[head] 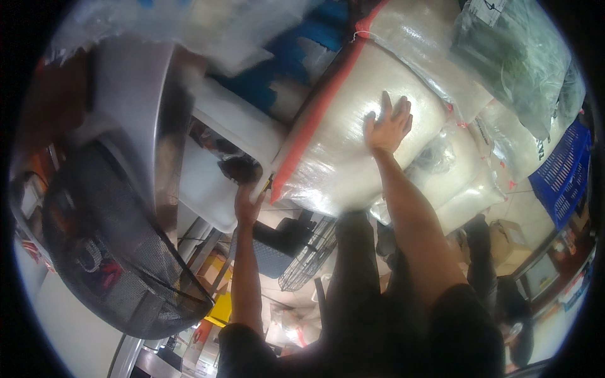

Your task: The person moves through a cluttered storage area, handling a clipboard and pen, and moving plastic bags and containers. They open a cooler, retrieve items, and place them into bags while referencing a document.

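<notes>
My right hand [390, 125] lies with spread fingers on a large, full woven plastic sack [350, 127] that has a red stripe down its left side. My left hand [248, 201] grips the rim of a white plastic bin [236, 115], close to the sack's lower left corner. Dark packaged things show inside the bin, but I cannot tell what they are. More full sacks [472, 189] lie stacked to the right, and a greenish clear plastic bag [515, 61] rests on the upper ones.
A black mesh cover [118, 255] and a metal panel [130, 104] stand at the left. A fan with a wire cage [309, 257] is below the sack. At the right are a blue plastic crate [562, 170] and a cardboard box [510, 243]. A person's dark-clothed leg [479, 255] shows nearby.
</notes>
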The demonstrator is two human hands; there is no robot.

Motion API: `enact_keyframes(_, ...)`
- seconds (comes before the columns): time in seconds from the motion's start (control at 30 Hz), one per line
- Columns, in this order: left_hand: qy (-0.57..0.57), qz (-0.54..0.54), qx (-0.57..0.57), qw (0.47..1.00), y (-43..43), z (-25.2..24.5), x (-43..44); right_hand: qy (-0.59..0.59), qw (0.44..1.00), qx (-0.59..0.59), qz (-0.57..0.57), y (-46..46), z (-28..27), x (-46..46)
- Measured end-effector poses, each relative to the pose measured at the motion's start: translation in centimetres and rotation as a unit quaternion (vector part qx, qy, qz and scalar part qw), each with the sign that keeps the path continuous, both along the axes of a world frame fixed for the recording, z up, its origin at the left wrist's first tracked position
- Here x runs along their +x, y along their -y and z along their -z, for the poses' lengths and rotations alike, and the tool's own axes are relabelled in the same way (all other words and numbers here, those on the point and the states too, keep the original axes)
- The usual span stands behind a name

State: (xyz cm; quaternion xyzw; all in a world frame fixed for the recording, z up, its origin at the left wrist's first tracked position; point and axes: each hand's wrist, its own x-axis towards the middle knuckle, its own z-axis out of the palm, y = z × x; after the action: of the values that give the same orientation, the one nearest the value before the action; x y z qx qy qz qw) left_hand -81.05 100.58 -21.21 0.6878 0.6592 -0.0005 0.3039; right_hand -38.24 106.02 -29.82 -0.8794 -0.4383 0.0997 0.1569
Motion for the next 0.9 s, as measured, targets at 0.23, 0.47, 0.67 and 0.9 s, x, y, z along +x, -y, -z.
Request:
enact_keyframes(0.23,0.101,-0.088,0.053,0.990,-0.8,2.9,1.2,0.001,1.000,-0.012,0.005,-0.1,-0.3,0.4)
enact_keyframes(0.47,0.156,-0.175,0.203,0.951,-1.4,1.3,4.6,0.001,1.000,0.005,-0.003,0.9,0.6,0.4)
enact_keyframes(0.67,0.141,-0.080,0.408,0.899,-6.8,-0.1,14.7,-0.046,0.976,0.198,-0.077,-6.3,-0.5,-1.4)
enact_keyframes(0.9,0.158,-0.268,0.293,0.904,-27.4,17.1,19.0,-0.254,0.876,0.202,-0.357,-23.7,7.6,-5.8)
